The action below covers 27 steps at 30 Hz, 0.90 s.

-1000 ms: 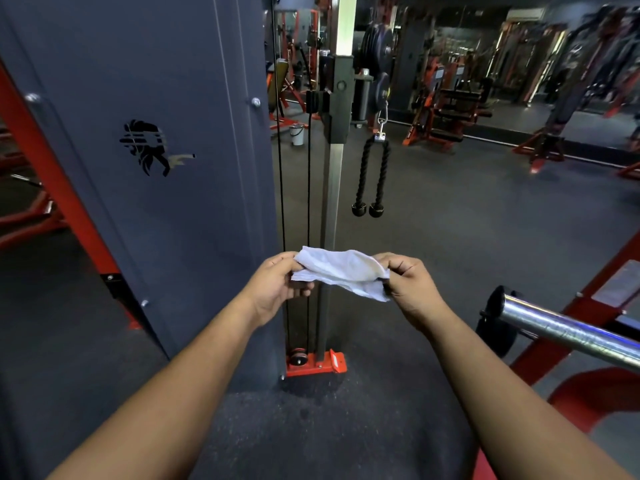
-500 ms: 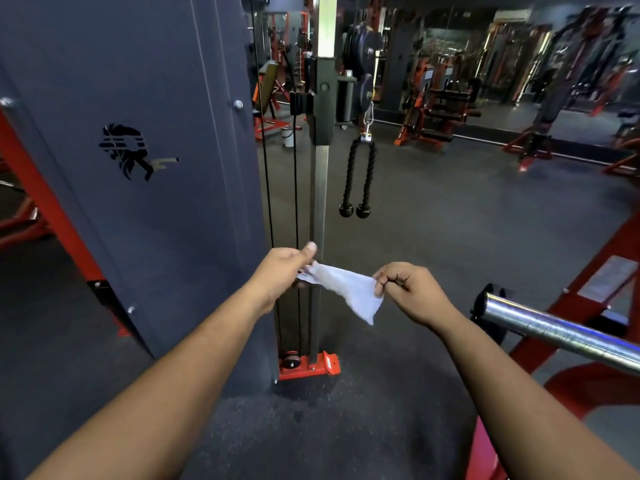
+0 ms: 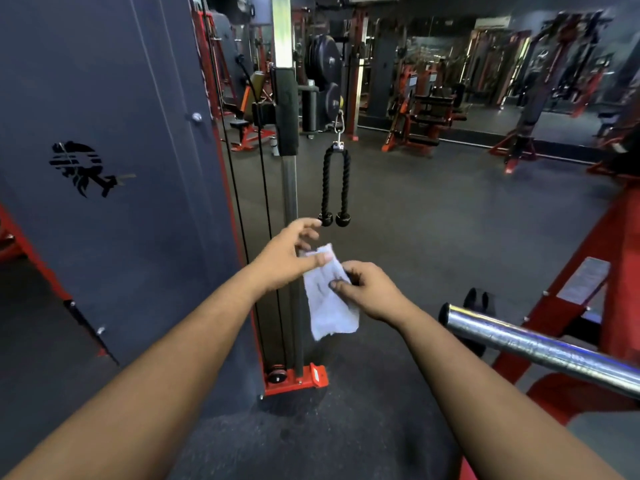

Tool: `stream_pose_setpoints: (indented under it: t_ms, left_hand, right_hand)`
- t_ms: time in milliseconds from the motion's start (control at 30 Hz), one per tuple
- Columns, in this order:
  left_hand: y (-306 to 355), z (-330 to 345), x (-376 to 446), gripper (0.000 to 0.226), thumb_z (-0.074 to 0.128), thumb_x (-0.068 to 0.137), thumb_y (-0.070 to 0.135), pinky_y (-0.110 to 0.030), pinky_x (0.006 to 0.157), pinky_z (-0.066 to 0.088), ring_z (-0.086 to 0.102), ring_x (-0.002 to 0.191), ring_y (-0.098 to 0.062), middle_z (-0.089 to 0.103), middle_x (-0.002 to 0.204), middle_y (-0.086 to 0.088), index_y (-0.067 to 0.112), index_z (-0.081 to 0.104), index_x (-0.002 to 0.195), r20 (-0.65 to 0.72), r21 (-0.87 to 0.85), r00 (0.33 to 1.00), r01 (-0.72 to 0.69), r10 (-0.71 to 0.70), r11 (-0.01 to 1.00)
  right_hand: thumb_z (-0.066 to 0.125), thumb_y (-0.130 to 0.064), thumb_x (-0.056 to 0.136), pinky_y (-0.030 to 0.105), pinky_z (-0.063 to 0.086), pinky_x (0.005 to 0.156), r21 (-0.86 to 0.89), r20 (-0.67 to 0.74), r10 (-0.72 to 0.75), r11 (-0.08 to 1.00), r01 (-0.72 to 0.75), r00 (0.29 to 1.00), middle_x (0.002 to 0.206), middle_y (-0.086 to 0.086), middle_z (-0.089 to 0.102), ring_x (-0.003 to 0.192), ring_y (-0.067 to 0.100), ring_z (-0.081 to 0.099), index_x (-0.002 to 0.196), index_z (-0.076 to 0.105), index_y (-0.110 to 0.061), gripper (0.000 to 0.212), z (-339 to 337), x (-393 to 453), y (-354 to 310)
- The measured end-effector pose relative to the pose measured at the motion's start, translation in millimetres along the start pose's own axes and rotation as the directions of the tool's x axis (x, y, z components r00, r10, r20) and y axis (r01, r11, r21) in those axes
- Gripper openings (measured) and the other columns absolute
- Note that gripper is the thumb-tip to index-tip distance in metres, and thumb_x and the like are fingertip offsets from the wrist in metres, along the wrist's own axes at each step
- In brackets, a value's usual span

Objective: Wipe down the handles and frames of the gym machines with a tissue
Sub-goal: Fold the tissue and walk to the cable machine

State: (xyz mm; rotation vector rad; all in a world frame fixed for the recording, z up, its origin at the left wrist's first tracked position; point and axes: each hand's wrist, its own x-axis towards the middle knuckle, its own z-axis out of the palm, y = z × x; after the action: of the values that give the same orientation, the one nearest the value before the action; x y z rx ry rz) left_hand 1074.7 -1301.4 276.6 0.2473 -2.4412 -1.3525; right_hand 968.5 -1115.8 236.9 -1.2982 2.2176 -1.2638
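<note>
A tall grey panel [image 3: 104, 168] fills the left, the shroud of a cable machine, with a steel post [image 3: 289, 188] and thin cables [image 3: 263, 188] running down beside it to a red foot [image 3: 298, 379] on the floor. A chrome bar [image 3: 540, 348] juts in from the near right on a red frame [image 3: 609, 237]. A black rope handle [image 3: 335, 185] hangs from a clip just right of the post, within easy reach, likely the next part to wipe. Below it, both hands meet in front of the post. The right hand [image 3: 372, 289] pinches the white tissue [image 3: 327, 296] with curled fingers so that it hangs loose. The left hand [image 3: 287, 256] has its fingers spread and relaxed, thumb touching the tissue's top edge, apparently letting go or re-folding it.
</note>
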Motion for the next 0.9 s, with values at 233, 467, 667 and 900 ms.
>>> stream_pose_setpoints:
  t_ms: [233,467,667,900]
  left_hand:
    - [-22.7,64.7,-7.8,0.029,0.069,0.099,0.022,-0.049,0.102,0.054,0.072,0.111,-0.028,0.076,0.116,-0.008,0.011,0.067,0.125,0.168,-0.41,0.962,0.267,-0.215,0.872]
    - [-3.4,81.5,38.6,0.023,0.055,0.095,-0.004,-0.03,0.075,0.054,0.069,0.089,-0.018,0.074,0.099,-0.008,0.012,0.072,0.098,0.026,-0.564,0.986,0.15,-0.164,0.812]
    - [-4.9,86.0,98.2,0.03,0.043,0.102,0.026,-0.032,0.068,0.053,0.066,0.079,-0.021,0.071,0.1,-0.009,0.016,0.07,0.111,0.146,-0.685,0.947,0.305,-0.285,0.662]
    - [-51.8,100.1,204.0,0.023,0.053,0.106,0.034,-0.029,0.075,0.049,0.065,0.086,-0.011,0.07,0.105,0.005,0.019,0.065,0.118,0.061,-0.345,0.975,0.222,-0.215,0.912]
  right_hand:
    - [0.066,-0.013,0.099,0.044,0.061,0.079,0.555,0.004,0.186,0.817,-0.157,0.983,0.11,0.016,0.075,0.101,0.033,0.074,0.118,0.063,-0.004,0.022,-30.9,-5.9,15.2]
    - [0.053,0.017,0.086,0.047,0.06,0.086,0.429,-0.102,0.119,0.901,-0.064,0.988,0.101,0.018,0.076,0.093,0.03,0.074,0.09,0.078,-0.005,0.033,-72.0,14.3,33.4]
    - [0.051,0.006,0.093,0.043,0.056,0.1,0.342,-0.096,0.156,0.933,-0.114,0.983,0.109,0.006,0.078,0.107,0.031,0.071,0.1,0.079,-0.008,0.033,-98.4,54.2,48.8]
    - [0.073,-0.031,0.094,0.024,0.053,0.076,0.055,-0.191,0.208,0.978,-0.201,0.959,0.088,0.0,0.077,0.078,0.009,0.067,0.096,0.078,-0.012,0.019,-132.3,125.5,95.0]
